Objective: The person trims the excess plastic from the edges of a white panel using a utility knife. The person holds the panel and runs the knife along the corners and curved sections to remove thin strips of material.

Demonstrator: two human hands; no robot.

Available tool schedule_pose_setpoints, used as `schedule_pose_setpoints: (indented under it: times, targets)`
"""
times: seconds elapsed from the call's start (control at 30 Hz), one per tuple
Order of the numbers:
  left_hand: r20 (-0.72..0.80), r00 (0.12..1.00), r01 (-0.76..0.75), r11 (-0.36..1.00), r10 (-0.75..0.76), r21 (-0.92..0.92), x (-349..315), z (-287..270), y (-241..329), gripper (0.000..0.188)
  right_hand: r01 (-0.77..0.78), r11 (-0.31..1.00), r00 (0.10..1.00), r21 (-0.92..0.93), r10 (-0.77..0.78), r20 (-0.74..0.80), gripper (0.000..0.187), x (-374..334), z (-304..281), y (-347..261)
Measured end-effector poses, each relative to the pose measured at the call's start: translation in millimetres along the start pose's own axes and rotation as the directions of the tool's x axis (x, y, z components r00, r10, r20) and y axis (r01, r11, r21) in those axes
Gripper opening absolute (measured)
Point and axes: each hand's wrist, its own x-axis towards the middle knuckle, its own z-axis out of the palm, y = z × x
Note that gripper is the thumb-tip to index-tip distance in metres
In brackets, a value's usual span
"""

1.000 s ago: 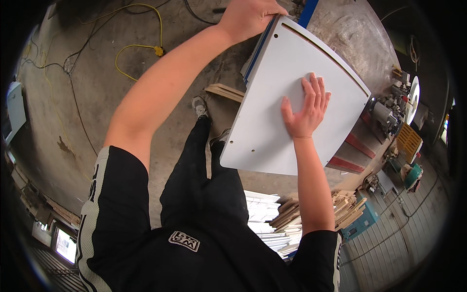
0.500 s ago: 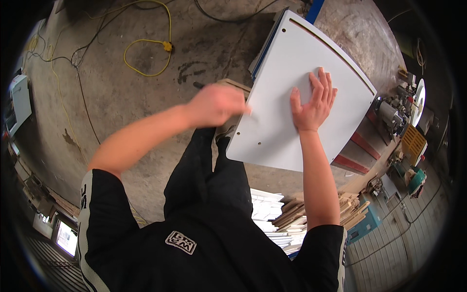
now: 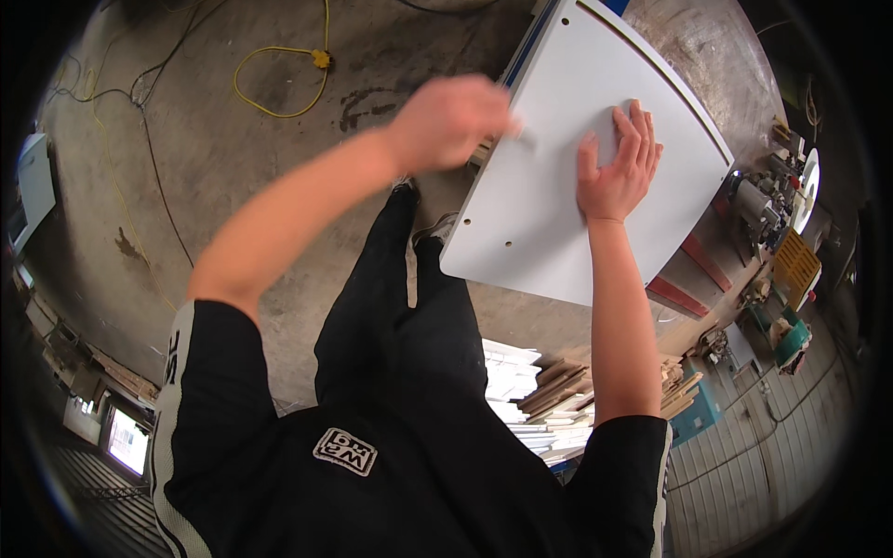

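A large white panel (image 3: 558, 186) lies in front of me to the right, with a long narrow slot along its curved far edge and small round holes near its corners. My right hand (image 3: 619, 177) rests flat on its middle, fingers stretched and slightly apart. Over the panel's left edge is my left hand (image 3: 456, 119), curled and smeared by motion, its fingertips close to the white surface. A faint dark blur shows beside those fingertips. Whatever the left hand holds, if anything, is too blurred to make out.
A yellow cable (image 3: 279, 112) loops over the concrete floor at the left. Stacked white and wooden strips (image 3: 549, 400) stand at my right side. Beyond the panel's right edge are red bars (image 3: 679, 298) and a motor-driven machine (image 3: 758, 200). My feet are near the panel's left corner.
My left hand has moved away from me and right along the panel's left edge. My right hand stays flat on the panel. The whole view has shifted slightly.
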Motion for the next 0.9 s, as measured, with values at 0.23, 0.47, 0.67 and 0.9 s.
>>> schedule_pose_setpoints:
  times: [0.23,0.47,0.67,0.9]
  targets:
    - [0.442,0.896,0.124,0.979,-0.041,-0.161,-153.3,-15.7,127.4,0.028,-0.034,0.999,0.999,-0.02,0.034,-0.001,0.044,-2.0,1.2,-1.1]
    - [-0.135,0.965,0.217,0.973,-0.227,-0.081,11.4,-18.7,-6.5,0.024,-0.006,1.0,1.0,0.002,0.006,-0.004,0.045,-0.2,0.2,1.0]
    - [-0.184,0.983,0.018,0.978,0.021,0.208,126.4,-10.6,-67.5,0.008,0.003,1.0,1.0,0.008,-0.003,-0.02,0.046,-1.5,3.7,0.0]
    - [0.155,0.988,-0.023,0.992,0.004,0.122,-39.9,-9.1,44.3,0.017,0.0,1.0,1.0,-0.003,0.0,-0.025,0.045,0.8,2.3,0.4]
